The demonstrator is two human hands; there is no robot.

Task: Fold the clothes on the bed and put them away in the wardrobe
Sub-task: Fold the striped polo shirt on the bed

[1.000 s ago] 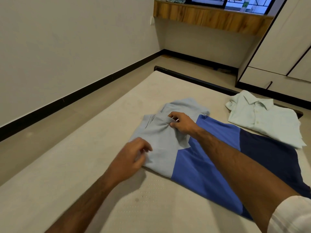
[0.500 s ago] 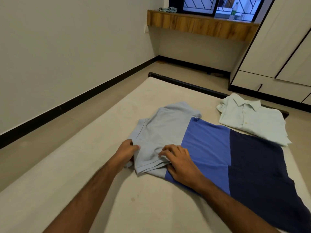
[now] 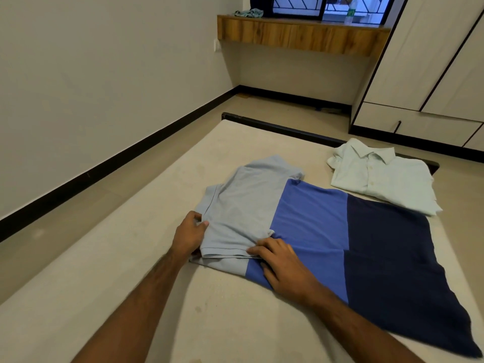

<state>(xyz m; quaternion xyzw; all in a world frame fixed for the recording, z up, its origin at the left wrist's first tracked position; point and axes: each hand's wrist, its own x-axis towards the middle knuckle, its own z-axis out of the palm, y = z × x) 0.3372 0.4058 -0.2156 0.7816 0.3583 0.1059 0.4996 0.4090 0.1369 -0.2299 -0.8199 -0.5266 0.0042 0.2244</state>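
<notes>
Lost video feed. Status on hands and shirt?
Left hand grips polo sleeve edge. Right hand flat, pressing fold. Pale shirt beside, apart.

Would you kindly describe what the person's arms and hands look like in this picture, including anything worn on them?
Both forearms are bare from the bottom edge of the picture up to the wrists; no sleeve shows. The left hand and the right hand are bare too: no gloves, and no watch, ring or bracelet can be seen. Fine hair shows along both forearms.
</notes>
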